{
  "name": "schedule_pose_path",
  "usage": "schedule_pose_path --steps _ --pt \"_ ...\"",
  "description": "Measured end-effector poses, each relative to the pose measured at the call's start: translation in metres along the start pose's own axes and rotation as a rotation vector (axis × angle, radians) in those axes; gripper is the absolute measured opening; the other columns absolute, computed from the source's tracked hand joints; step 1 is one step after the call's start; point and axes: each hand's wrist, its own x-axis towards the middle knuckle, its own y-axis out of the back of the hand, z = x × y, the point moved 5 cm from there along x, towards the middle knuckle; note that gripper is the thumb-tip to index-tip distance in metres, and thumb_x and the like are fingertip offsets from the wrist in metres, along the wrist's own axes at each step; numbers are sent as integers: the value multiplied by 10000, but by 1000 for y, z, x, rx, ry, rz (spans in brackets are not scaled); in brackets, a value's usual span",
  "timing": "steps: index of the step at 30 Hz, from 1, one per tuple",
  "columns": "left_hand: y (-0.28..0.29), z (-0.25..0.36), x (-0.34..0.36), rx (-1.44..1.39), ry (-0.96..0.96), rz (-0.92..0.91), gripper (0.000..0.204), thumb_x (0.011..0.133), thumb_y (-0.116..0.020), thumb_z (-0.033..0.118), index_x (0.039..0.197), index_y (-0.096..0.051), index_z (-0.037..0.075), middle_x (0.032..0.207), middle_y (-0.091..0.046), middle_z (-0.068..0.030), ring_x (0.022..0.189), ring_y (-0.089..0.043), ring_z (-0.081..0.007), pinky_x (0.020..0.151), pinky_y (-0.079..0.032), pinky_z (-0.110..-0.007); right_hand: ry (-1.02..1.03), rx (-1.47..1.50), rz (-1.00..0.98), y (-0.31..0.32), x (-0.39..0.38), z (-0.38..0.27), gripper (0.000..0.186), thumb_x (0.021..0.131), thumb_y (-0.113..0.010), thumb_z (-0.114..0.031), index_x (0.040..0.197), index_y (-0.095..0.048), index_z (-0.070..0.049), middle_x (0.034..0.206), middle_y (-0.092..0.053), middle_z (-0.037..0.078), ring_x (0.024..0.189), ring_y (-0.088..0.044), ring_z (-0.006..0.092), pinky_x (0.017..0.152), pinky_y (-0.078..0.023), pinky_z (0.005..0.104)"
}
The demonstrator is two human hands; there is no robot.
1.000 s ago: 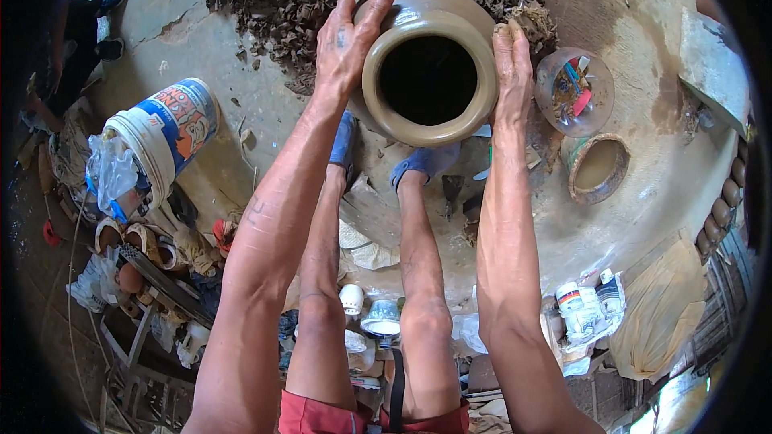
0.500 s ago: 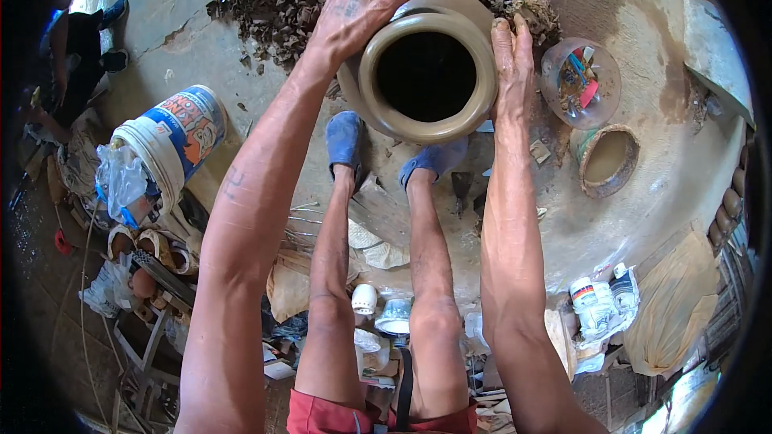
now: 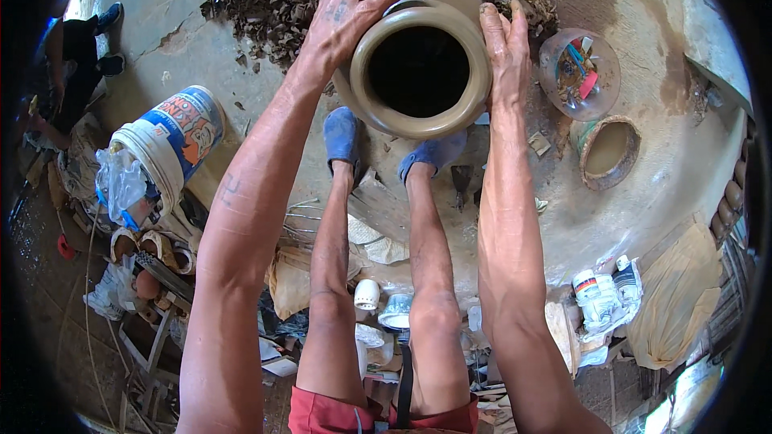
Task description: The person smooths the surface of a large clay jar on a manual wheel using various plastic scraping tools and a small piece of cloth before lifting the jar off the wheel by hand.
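Observation:
A large round clay pot (image 3: 430, 125), smooth and wet-looking grey-brown, is between my hands, its wide rim and dark mouth facing me. It looks tilted toward me; its base is mostly hidden behind the rim. Against its left side lies my left hand (image 3: 342, 20), fingers stretched away and thumb apart across the shoulder. My right hand (image 3: 507, 52) presses along the right side with long fingers, its thumb out of sight. Both hands hold the pot from the sides.
Dark clay scraps (image 3: 265, 12) lie beyond the pot. To the right stand a clear bowl of small tools (image 3: 579, 72) and a crusted water container (image 3: 609, 153). A white-blue bucket (image 3: 181, 133) is left. My blue shoes (image 3: 342, 135) are below the pot. Another person (image 3: 76, 64) is far left.
The pot's mouth has shifted slightly left, and both hands have moved left with it. The whole view has also shifted a little.

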Motion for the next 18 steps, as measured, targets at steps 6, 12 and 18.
schedule_pose_path --steps 6,12,18 --pt "2 2 0 82 -37 50 929 965 -651 616 1658 -287 116 1576 -464 -282 1468 -461 -390 1198 -381 -419 32 -52 -1 2 4 -2 954 962 -642 -618 1590 -340 33 1484 -494 372 1385 -522 449 1157 -415 478" --pt "17 -22 11 -92 30 122 857 1028 -564 597 1673 -254 124 1460 -596 -235 1362 -564 -341 1122 -447 -415 26 62 -66 4 2 -16 887 1038 -538 -604 1593 -319 53 1543 -474 319 1431 -491 396 1192 -368 441" --pt "41 -108 0 -458 486 84 990 937 -469 793 1688 -212 202 1598 -438 -230 1475 -380 -432 1179 -295 -566 -263 118 -46 40 21 25 911 1019 -361 -755 1624 -334 -74 1611 -414 257 1455 -456 410 1158 -376 503"
